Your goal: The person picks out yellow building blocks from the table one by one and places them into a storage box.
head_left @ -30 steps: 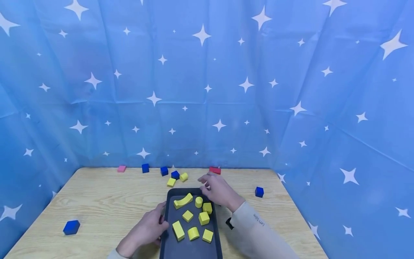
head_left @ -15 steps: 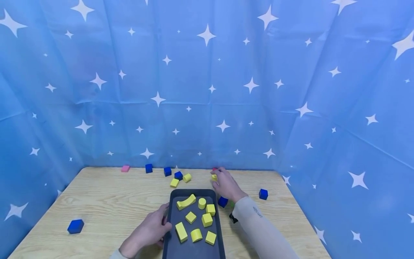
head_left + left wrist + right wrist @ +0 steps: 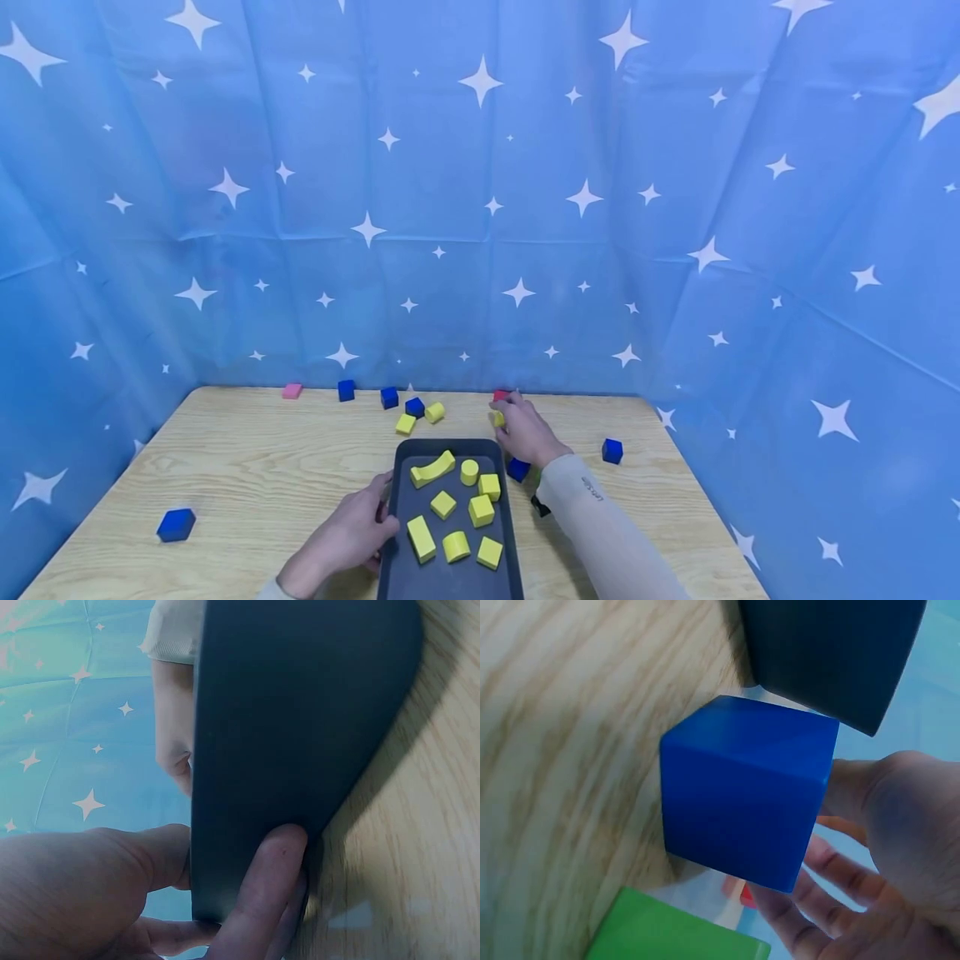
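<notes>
My left hand (image 3: 347, 527) grips the left rim of a dark baking tray (image 3: 395, 500), thumb at the rim and fingers against the outer wall (image 3: 285, 735). Inside the tray lie several yellow blocks (image 3: 482, 511), among them cubes, a cylinder and a curved piece (image 3: 432, 469). Beyond the tray's far right corner, my right hand (image 3: 528, 432) pinches a small yellow block (image 3: 498, 419), partly hidden by the fingers. Just behind that block is a red block (image 3: 501, 395). A blue block (image 3: 742, 791) stands below the right wrist, beside the tray.
A green block (image 3: 675, 930) lies near that blue one. Two yellow blocks (image 3: 406, 424) sit beyond the tray with blue blocks (image 3: 389, 397) and a pink block (image 3: 292, 391) farther left. Single blue blocks lie at far left (image 3: 176, 525) and right (image 3: 612, 451).
My right hand has reached away from the tray's far right corner to the yellow block, and its fingers have closed round it. The left hand stays on the tray.
</notes>
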Tool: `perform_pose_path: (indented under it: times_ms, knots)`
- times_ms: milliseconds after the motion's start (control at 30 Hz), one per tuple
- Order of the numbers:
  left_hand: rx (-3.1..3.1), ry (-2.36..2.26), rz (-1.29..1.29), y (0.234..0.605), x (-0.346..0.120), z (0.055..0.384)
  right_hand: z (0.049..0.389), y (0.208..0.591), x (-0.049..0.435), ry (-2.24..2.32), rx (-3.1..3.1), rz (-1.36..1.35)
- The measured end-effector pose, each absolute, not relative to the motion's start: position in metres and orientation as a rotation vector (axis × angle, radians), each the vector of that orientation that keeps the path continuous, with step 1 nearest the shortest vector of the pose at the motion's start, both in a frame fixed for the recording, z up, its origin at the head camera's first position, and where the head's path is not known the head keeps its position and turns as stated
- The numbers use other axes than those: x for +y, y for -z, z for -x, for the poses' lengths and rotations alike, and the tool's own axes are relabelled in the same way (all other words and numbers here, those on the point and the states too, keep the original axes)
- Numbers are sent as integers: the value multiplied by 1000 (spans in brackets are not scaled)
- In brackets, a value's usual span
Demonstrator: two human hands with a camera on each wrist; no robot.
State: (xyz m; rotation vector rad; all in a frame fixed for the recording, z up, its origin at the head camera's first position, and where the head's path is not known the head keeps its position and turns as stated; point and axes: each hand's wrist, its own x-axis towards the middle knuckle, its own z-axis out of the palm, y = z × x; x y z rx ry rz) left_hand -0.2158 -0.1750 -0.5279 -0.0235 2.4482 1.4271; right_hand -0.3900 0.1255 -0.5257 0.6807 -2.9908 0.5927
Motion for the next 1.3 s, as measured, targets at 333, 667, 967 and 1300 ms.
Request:
perform_pose_path:
  times_ms: [333,667,967,1300]
  knots:
    - [2453,-1427,38,528,-174,215,388,529,130,-637,-2962,-785]
    - [2458,-1411,68,528,-172,215,381,523,135,-701,-2941,-758]
    - [2467,-1403,76,528,-171,216,371,519,135,-724,-2905,-734]
    - [2471,-1397,67,530,-171,216,355,516,134,-810,-2877,-703]
